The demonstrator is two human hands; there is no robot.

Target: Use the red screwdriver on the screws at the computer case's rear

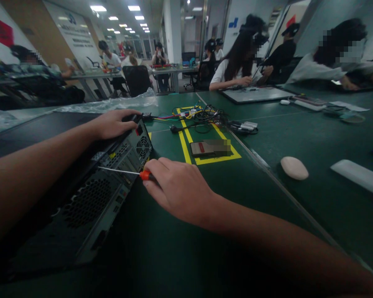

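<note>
A black computer case lies on the green table at the left, its rear panel with vents and ports turned towards the right. My left hand rests on its upper surface near the far rear corner, fingers stretched out and thumb apart. In my right hand is a screwdriver with an orange and dark handle, fingers wrapped round it. Its long thin shaft points left, and the tip is at the rear panel's upper edge. Whether the tip sits in a screw is too small to tell.
Beyond the case lie tangled cables and a phone inside yellow tape. A pale rounded object and a white bar are on the right. Clear plastic wrap lies behind the case. Other people work at the tables beyond.
</note>
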